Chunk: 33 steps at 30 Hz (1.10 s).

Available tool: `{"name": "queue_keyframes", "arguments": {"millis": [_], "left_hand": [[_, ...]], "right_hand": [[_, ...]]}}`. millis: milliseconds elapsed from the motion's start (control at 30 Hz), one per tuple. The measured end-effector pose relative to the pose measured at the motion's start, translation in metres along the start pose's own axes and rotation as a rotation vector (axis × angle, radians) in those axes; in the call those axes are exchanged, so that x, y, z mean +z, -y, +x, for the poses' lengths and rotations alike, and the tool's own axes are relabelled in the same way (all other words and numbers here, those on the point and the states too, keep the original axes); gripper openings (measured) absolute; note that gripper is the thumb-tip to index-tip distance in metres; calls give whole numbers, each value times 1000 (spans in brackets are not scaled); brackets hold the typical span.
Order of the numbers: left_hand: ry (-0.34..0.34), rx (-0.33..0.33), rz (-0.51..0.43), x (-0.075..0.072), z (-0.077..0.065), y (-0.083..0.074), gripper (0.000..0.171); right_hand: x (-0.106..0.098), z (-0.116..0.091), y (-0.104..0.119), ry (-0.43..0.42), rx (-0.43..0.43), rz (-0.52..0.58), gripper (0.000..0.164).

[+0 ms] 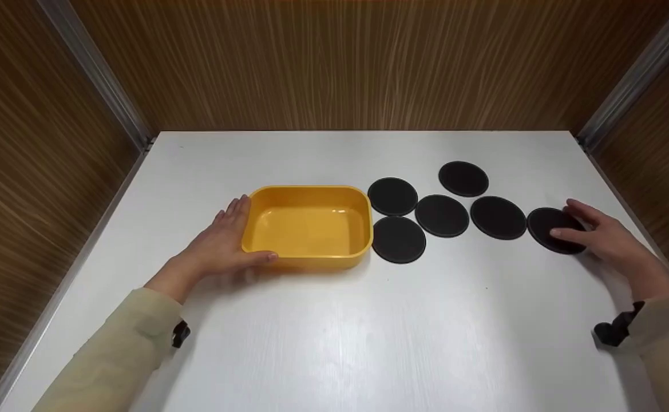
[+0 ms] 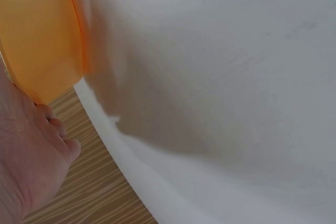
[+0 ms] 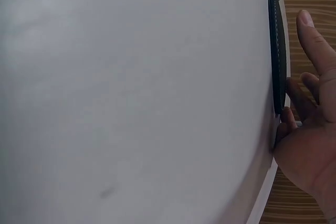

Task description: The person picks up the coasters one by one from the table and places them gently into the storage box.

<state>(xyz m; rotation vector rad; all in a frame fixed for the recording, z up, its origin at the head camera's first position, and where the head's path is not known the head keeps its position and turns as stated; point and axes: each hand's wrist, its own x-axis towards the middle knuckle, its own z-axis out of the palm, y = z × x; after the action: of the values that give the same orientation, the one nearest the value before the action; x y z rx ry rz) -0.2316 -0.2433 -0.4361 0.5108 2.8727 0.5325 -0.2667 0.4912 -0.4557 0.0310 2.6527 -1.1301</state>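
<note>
On the table stands a yellow rectangular plastic container [image 1: 307, 226] with rounded corners and nothing inside. My left hand [image 1: 220, 240] rests against its left side, fingers extended along the wall and thumb lying across the front rim. In the left wrist view, the container [image 2: 42, 30] leans into the upper left corner beside the palm [image 2: 31, 156]. At the far right, my right hand [image 1: 609, 234] is at a round black coaster [image 1: 547, 224], with thumb over its top and fingers at its right edge. The right wrist view shows this coaster's stitched rim [image 3: 278, 51] close to the fingers, with the thumb [image 3: 315, 40] raised off it.
Several more black coasters lie flat between the container and my right hand. Two of them, the back one [image 1: 392, 196] and the front one [image 1: 399, 239], sit beside the container's right wall. Wood-grain panels [image 1: 334, 63] enclose the white table [image 1: 334, 332] at the back and sides.
</note>
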Motion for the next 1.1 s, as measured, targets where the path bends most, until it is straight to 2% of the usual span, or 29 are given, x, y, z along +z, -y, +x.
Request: {"name": "queue_keyframes", "arguments": {"millis": [233,667,933,1100], "left_hand": [[-1,11,7,0,5,-1,135],[-11,10,-16,10,-1,1,133],[-26,11,-15,6,-1,1,131],[-26,2,6,2,1,1,133]], "right_hand": [[0,-2,-5,-8,-1,-24,107],[6,1,-9,3,-30,-112,114],[2,4,-4,24,-31,-73,119],[0,6,3,32,-44,-90,120]]}}
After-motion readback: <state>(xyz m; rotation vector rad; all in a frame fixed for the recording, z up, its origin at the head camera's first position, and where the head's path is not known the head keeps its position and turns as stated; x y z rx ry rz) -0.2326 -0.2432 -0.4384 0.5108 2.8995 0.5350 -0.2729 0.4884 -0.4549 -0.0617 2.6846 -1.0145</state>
